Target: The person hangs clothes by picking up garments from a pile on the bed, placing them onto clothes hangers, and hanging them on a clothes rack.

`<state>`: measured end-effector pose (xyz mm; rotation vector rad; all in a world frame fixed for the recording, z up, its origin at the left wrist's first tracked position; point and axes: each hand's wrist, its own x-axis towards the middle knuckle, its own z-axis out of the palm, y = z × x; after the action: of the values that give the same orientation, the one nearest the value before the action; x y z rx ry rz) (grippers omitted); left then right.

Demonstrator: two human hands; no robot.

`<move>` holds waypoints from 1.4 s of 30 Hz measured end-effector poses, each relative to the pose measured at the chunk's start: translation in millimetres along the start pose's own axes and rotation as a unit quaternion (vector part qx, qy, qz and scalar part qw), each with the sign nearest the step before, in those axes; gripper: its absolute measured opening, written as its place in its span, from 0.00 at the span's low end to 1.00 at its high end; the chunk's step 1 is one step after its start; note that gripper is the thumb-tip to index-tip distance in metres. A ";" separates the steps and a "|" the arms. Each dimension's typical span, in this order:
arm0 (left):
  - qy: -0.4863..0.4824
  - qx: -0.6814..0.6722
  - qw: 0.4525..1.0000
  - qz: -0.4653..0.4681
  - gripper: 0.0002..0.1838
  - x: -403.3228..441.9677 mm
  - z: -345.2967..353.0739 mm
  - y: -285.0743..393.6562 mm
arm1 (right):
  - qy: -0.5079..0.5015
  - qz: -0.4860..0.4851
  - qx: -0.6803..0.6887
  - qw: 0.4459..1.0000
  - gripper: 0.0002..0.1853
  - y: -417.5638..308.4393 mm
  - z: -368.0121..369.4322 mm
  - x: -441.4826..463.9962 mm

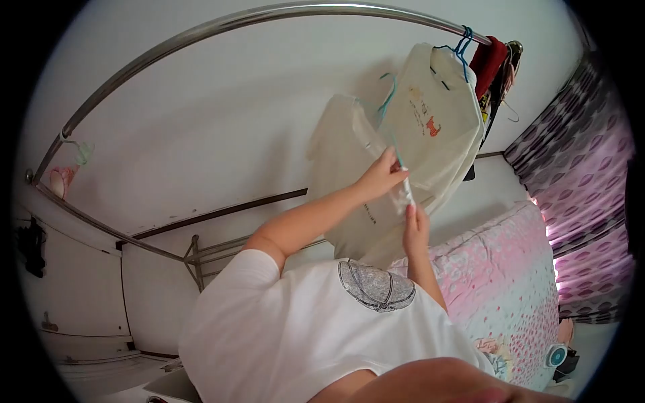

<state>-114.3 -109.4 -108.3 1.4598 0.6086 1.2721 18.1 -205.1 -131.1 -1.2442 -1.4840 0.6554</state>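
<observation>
Cream garment (336, 154) held up in front of the chest, below the curved metal rail (269, 15). Long axis runs mostly top to bottom in view, top end leaning up and left, lower part reaching the white T-shirt (295, 316). Its open edge slants from upper left to lower right, facing the hung shirt (447, 117). Small dark lettering on the front.

Left hand (380, 177): thumb and fingers pinching the edge beside a teal hanger (397, 149); hook end points up. Right hand (417, 230): just below the left, fingertips pressed together on the same edge, lower down.

Hung shirt: behind and to the right, orange print, blue hanger (462, 52) on the rail. Dark red cloth (489, 66) next to it. Farther right, pink-and-white bedding (497, 262), patterned curtain (571, 174).
</observation>
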 end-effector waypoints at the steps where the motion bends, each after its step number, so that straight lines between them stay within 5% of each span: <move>1: 0.002 0.002 1.000 0.013 0.20 15.2 4.6 0.9 | 0.009 -0.002 0.003 1.000 0.16 -7.0 -5.3 12.9; 8: -0.009 0.088 0.986 0.141 0.34 95.4 44.0 51.2 | 0.121 -0.086 0.033 0.988 0.15 -34.3 -31.1 103.0; 14: -0.062 0.120 0.966 0.221 0.30 135.8 50.8 32.6 | 0.113 -0.154 0.143 0.971 0.14 -27.4 -36.3 190.0; 24: -0.043 0.164 0.968 0.184 0.30 132.8 40.2 5.5 | 0.110 -0.116 0.164 0.974 0.16 11.7 -14.9 217.5; 30: -0.072 0.105 0.982 0.139 0.30 126.3 53.4 5.7 | 0.148 -0.103 -0.053 0.982 0.15 11.5 -37.1 214.6; 33: -0.059 0.128 0.979 0.147 0.29 132.0 57.7 -6.9 | 0.205 -0.164 -0.290 0.920 0.12 9.7 -47.9 213.7; 36: -0.040 0.163 0.975 0.144 0.28 135.0 59.8 -10.8 | 0.246 -0.250 -0.243 0.904 0.12 -2.7 -53.1 212.0; 37: -0.030 0.160 0.978 0.131 0.27 133.8 61.4 -8.1 | 0.205 -0.196 -0.280 0.917 0.14 -15.8 -57.7 206.6; 42: 0.014 0.215 0.966 0.140 0.24 138.7 63.0 -2.5 | 0.227 -0.299 -0.427 0.823 0.20 -5.0 -80.7 218.3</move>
<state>-13.7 -11.0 -49.9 1.9427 0.7483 1.4390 109.5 -20.3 -22.9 -1.3133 -1.6544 -0.7819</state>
